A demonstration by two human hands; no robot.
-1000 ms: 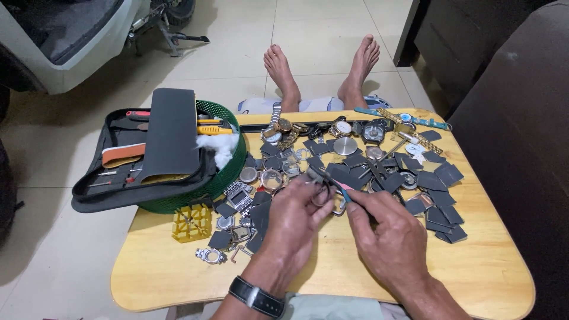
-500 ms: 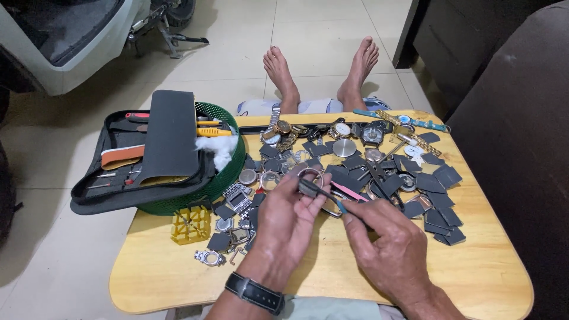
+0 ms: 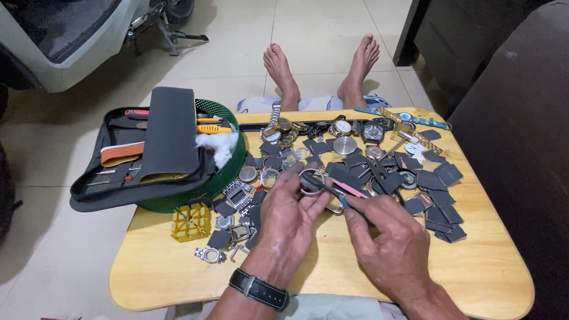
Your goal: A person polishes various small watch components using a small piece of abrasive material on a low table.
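My left hand (image 3: 290,216) pinches a round watch case (image 3: 309,181) by its rim, a little above the wooden table (image 3: 492,266). My right hand (image 3: 388,243) grips a thin tool (image 3: 341,188) with a pink and blue handle, and its dark tip rests on the watch case. A black strap is on my left wrist. Around both hands lie several watches, watch parts and small dark square pieces (image 3: 435,181).
An open black tool pouch (image 3: 151,151) lies over a green basket (image 3: 228,172) with white cotton at the table's left. A yellow block (image 3: 191,221) sits near it. My bare feet (image 3: 320,65) rest on the tiled floor beyond. A dark sofa stands at right.
Both hands have lifted slightly off the table with the watch case and tool; the tool tip now rests on the case.
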